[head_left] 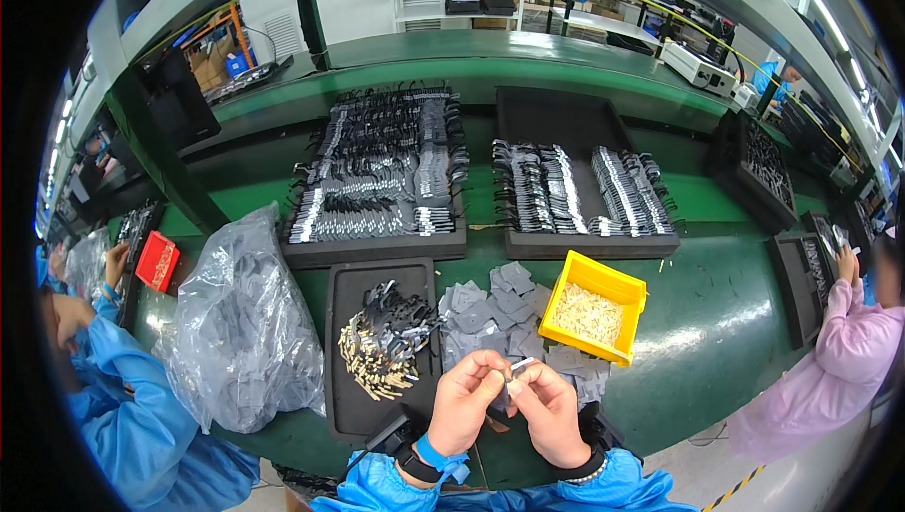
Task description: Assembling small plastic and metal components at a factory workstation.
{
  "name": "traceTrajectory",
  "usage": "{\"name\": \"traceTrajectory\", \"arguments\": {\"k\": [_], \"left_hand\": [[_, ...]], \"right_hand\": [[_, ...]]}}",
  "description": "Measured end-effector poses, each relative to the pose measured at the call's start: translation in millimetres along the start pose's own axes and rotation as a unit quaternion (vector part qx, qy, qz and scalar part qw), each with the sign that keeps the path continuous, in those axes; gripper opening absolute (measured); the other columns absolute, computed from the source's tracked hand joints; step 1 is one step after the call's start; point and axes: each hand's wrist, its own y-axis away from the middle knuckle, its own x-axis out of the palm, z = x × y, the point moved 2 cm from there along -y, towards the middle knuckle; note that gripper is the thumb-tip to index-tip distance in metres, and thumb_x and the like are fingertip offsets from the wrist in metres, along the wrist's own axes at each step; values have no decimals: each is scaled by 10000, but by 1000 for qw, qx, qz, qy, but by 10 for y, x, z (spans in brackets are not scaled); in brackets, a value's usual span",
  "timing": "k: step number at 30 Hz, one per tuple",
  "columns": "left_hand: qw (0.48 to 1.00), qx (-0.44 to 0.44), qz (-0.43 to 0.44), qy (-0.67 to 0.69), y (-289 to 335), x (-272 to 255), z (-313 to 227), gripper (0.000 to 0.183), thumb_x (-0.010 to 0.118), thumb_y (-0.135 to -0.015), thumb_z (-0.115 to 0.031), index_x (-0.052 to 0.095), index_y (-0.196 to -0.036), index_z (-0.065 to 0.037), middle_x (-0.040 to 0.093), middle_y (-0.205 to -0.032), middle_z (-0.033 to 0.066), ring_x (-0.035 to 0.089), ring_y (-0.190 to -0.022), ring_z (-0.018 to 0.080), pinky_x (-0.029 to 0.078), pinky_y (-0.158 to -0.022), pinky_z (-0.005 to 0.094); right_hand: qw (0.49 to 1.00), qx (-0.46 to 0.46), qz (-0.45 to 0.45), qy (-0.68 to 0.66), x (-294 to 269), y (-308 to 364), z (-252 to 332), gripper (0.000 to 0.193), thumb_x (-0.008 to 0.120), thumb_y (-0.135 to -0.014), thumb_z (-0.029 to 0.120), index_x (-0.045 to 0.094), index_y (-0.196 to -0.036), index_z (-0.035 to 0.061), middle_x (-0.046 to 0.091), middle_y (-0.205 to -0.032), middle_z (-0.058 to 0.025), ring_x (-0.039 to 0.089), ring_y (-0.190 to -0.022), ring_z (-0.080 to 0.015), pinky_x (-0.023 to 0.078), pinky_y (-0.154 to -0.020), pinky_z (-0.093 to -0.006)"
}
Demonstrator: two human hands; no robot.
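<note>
In front of my body, my left hand (466, 401) and my right hand (551, 412) meet fingertip to fingertip. Both are closed in a pinch around a small part with a whitish strip (521, 363) at its top; my fingers hide the rest. Just beyond them lies a loose pile of flat grey pieces (509, 300). To the left, a black tray (351, 276) holds a heap of black cables with gold-coloured ends (382, 342). A yellow bin (627, 293) of small cream-coloured pieces (586, 314) stands on the right.
A clear plastic bag (247, 323) of grey pieces stands left. Two black foam trays (377, 250) (594, 246) of lined-up cabled parts lie across the green bench (712, 272). A red bin (157, 262) is far left. Co-workers sit in blue (141, 418) and pink (830, 371) at either side.
</note>
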Motion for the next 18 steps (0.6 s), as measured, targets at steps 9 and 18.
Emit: {"name": "traceTrajectory", "arguments": {"k": [9, 18], "left_hand": [[999, 37, 7, -26, 47, 29, -70, 71, 494, -895, -39, 517, -959, -20, 561, -871, 58, 542, -655, 108, 456, -509, 224], [998, -46, 7, 33, 66, 12, -36, 94, 528, -897, -117, 494, -958, -54, 550, -884, 43, 524, -799, 124, 450, -651, 264]], "right_hand": [[999, 16, 36, -7, -19, 16, -16, 42, 519, -863, 15, 496, -828, 17, 510, -879, -53, 543, -699, -125, 477, -571, -248], [999, 31, 33, -10, -31, 29, -35, 39, 512, -877, 46, 502, -849, 22, 535, -853, -57, 549, -696, -128, 470, -597, -254]]}}
